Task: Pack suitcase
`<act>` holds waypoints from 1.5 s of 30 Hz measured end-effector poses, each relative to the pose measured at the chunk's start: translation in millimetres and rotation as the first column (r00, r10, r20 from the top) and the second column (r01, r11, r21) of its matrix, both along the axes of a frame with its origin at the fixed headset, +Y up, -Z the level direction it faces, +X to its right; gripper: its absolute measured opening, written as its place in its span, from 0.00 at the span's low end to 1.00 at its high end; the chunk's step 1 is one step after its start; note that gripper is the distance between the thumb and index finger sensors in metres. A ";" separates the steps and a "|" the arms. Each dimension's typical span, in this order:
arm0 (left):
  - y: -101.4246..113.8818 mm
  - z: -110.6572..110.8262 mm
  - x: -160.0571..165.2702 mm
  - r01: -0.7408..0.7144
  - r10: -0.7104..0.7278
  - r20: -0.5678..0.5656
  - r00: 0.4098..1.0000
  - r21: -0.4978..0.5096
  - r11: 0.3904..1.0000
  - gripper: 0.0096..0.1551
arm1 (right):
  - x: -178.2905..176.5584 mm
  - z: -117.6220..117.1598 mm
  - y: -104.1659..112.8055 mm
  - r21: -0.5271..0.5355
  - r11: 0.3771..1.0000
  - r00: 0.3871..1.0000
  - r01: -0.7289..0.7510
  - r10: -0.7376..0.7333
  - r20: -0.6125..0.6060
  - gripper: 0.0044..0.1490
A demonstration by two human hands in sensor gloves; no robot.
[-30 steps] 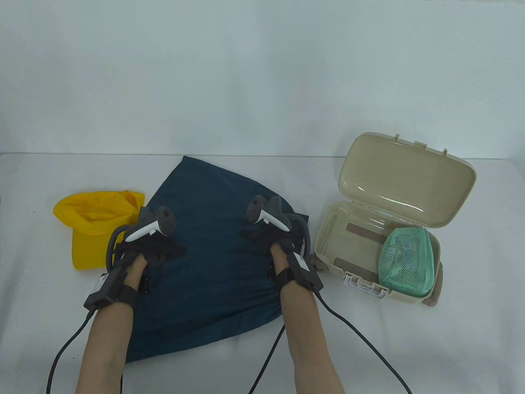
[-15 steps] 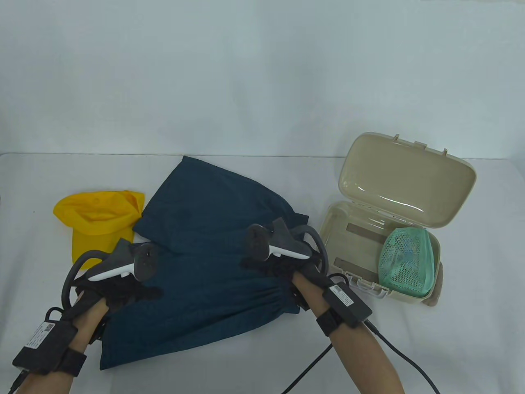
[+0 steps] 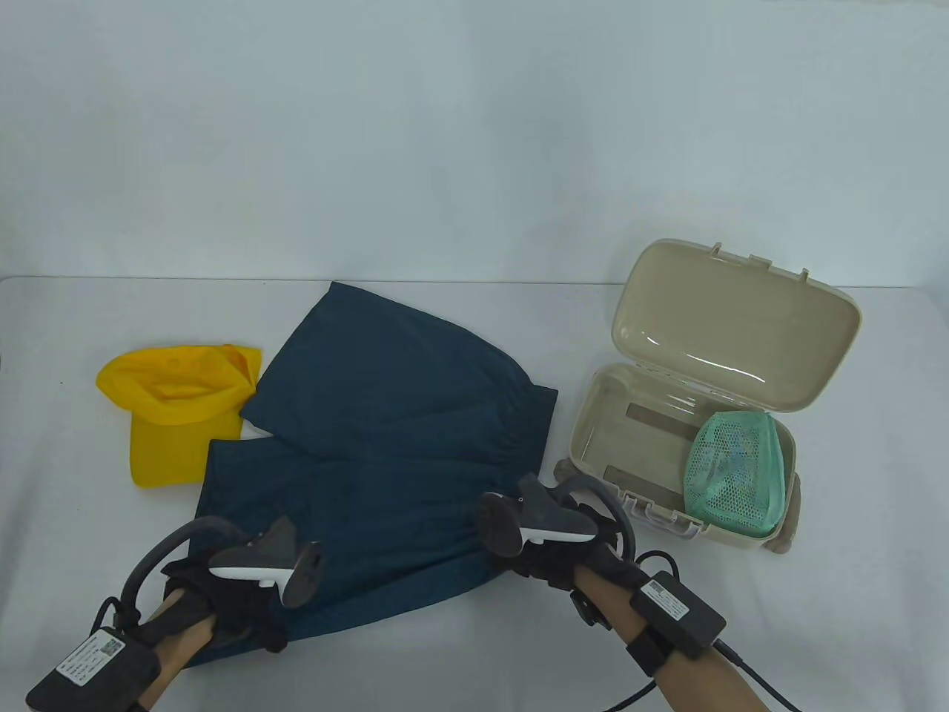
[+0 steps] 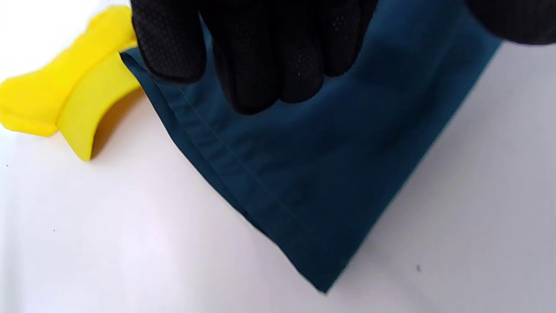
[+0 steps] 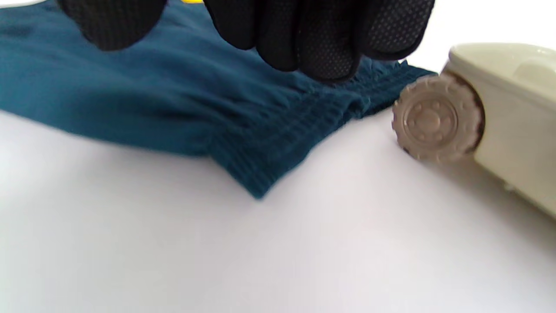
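Packing looks early: open beige plastic suitcase [image 3: 712, 415] at bench right holds only a green mesh pouch [image 3: 734, 475] in its right end, rest of the base bare. Dark teal fabric shorts [image 3: 385, 445] lie spread on the white bench [image 3: 474, 667] centre, not yet folded compactly; yellow cloth cap [image 3: 178, 408] just beside them, left, unpacked. Left hand [image 3: 230, 601] sits at the shorts' near-left hem corner, fingers [image 4: 260, 56] curled over the cloth; whether they pinch it, cannot tell. Right hand [image 3: 563, 549] over the near waistband corner, fingers [image 5: 321, 39] bent above the fabric, grip likewise unclear.
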State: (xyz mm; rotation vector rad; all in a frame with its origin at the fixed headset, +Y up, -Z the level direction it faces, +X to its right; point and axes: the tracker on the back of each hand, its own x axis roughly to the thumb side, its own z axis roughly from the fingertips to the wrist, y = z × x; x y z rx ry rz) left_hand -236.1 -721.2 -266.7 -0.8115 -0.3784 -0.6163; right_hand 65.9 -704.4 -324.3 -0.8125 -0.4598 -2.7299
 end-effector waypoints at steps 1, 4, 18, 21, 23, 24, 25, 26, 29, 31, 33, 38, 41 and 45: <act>-6.3 1.5 -0.3 0.032 -0.032 0.004 0.999 -0.015 0.999 0.51 | 1.4 1.6 -5.2 0.007 1.000 1.000 -0.018 0.018 -0.006 0.49; -23.4 5.5 -4.0 0.115 -0.114 0.017 0.993 -0.044 0.992 0.53 | 4.4 5.6 -19.2 0.019 0.999 0.999 -0.050 0.050 -0.011 0.49; -30.8 -1.4 -21.3 0.115 -0.113 -0.031 0.993 0.076 0.990 0.30 | 7.0 16.4 -42.5 0.205 0.972 0.991 -0.119 0.128 -0.032 0.34; -31.3 -4.4 -24.0 0.096 -0.093 -0.033 0.995 0.112 0.989 0.24 | 6.2 17.1 -40.8 0.220 0.970 0.993 -0.104 0.113 -0.027 0.31; -30.2 -5.8 -26.1 0.082 -0.077 -0.048 0.996 0.111 0.990 0.23 | 6.4 16.3 -39.1 0.217 0.971 0.994 -0.100 0.107 -0.023 0.31; -29.3 -6.6 -27.5 0.069 -0.062 -0.057 0.996 0.113 0.991 0.23 | 6.2 15.8 -37.5 0.211 0.972 0.994 -0.100 0.107 -0.021 0.30; -27.3 -7.5 -28.6 0.060 -0.053 -0.064 0.997 0.116 0.991 0.23 | 6.3 15.3 -35.3 0.215 0.972 0.994 -0.096 0.103 -0.023 0.30; -25.5 -8.2 -29.4 0.054 -0.046 -0.071 0.996 0.118 0.991 0.22 | 6.4 14.8 -33.4 0.220 0.971 0.995 -0.090 0.097 -0.018 0.30; -12.0 -10.3 -34.8 0.004 0.012 -0.103 0.995 0.155 0.988 0.22 | 7.6 12.4 -20.6 0.213 0.976 0.999 -0.046 0.046 0.006 0.29; 0.2 -10.6 -39.4 -0.038 0.063 -0.123 0.990 0.194 0.980 0.22 | 9.6 11.5 -9.5 0.218 0.976 1.000 -0.006 0.001 0.023 0.29; 14.7 -11.3 -44.0 -0.075 0.111 -0.136 0.984 0.246 0.966 0.22 | 12.5 10.3 2.4 0.230 0.972 0.998 0.041 -0.052 0.043 0.29; 65.8 -12.7 -54.8 -0.142 0.223 -0.148 0.964 0.424 0.895 0.22 | 19.1 5.7 36.7 0.268 0.954 0.983 0.134 -0.162 0.086 0.29; 102.6 -10.0 -58.9 -0.140 0.243 -0.137 0.960 0.516 0.845 0.22 | 19.6 6.6 60.7 0.281 0.943 0.974 0.179 -0.210 0.085 0.29; 154.2 -3.7 -60.6 -0.139 0.259 -0.112 0.959 0.612 0.779 0.22 | 19.7 10.0 92.2 0.255 0.934 0.959 0.249 -0.275 0.069 0.29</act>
